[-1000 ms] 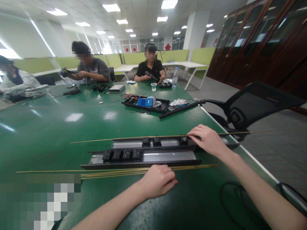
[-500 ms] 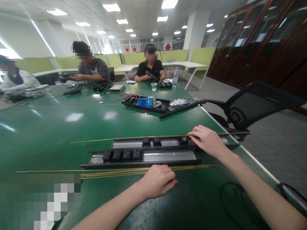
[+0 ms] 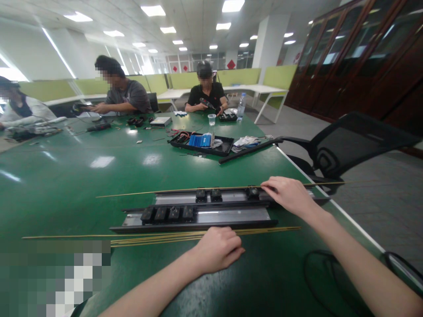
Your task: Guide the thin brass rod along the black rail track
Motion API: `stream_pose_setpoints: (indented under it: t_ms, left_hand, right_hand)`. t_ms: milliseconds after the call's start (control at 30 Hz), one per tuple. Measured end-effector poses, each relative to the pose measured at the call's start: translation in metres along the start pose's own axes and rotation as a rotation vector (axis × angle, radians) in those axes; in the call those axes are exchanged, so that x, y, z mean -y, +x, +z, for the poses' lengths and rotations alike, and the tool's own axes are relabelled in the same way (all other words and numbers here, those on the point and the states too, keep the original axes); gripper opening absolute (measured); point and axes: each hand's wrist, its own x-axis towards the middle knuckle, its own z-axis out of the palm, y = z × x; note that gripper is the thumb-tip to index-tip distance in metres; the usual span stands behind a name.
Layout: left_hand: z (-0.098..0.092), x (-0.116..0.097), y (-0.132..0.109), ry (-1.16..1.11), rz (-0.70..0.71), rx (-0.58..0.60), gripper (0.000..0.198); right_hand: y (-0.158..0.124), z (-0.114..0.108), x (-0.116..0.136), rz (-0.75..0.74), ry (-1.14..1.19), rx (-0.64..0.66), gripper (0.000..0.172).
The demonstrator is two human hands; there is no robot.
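Observation:
My right hand (image 3: 287,193) pinches a long thin brass-coloured rod (image 3: 185,190) between thumb and fingertips. That rod runs along the far edge of the farther metal channel (image 3: 233,196), beside a black block (image 3: 253,193) in it. My left hand (image 3: 220,248) rests on the table with its fingers curled in. Just beyond it lie several similar thin rods (image 3: 145,241), partly covered by the hand. Between the hands stands a nearer channel (image 3: 234,215) with dark side rails, holding several black blocks (image 3: 174,214) grouped toward its left end.
A black tray (image 3: 224,147) with blue items, white-and-blue gloves (image 3: 246,143) and a dark bar (image 3: 247,153) lie farther back. Co-workers sit across the green table (image 3: 119,176). A mesh chair (image 3: 346,147) stands right; a black cable (image 3: 309,268) curls near my right forearm.
My right hand has shifted slightly right and toward me along the rod, still pinching it. My left hand stays put. The grey-shirted co-worker leans a little left.

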Motion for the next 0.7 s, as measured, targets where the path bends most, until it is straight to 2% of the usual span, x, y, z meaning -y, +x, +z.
stream_pose_setpoints:
  t_ms: [700]
  left_hand:
    - [-0.0010, -0.0001, -0.0001, 0.008, 0.009, -0.009, 0.026]
  right_hand:
    - [0.0007, -0.0035, -0.0001, -0.004, -0.020, 0.002, 0.029]
